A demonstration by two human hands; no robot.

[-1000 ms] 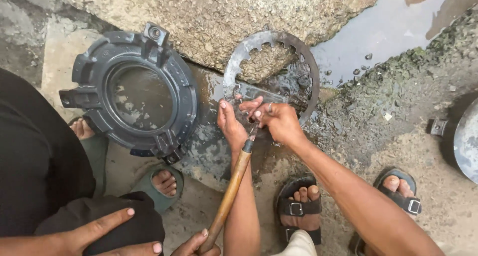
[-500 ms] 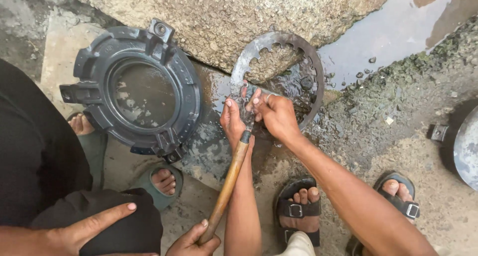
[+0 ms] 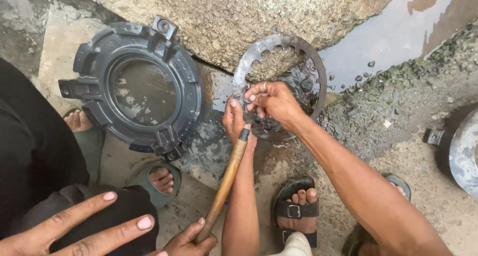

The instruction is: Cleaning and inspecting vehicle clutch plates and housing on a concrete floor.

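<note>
A grey toothed metal ring (image 3: 303, 49) leans on a big rough stone (image 3: 239, 12) over wet ground. My left hand (image 3: 235, 120) grips the ring's lower left rim. Just above it, my right hand (image 3: 273, 102), a ring on one finger, pinches the same part of the rim from the inside. A wooden-handled tool (image 3: 225, 184) slants up from a co-worker's hand (image 3: 189, 242). Its dark ferrule sits against my left hand, and its working end is hidden under my fingers.
A black round housing with lugs (image 3: 134, 81) lies left of the ring on a wet slab. The co-worker in black crouches at left, one spread hand (image 3: 74, 226) on a knee, feet in green sandals (image 3: 162, 181). My sandalled foot (image 3: 293, 206) is below. A metal disc (image 3: 465, 151) shows at the right edge.
My right hand has moved up onto the ring's rim and now covers the tool's flat blade. The co-worker's hand on the knee has spread wider and shifted.
</note>
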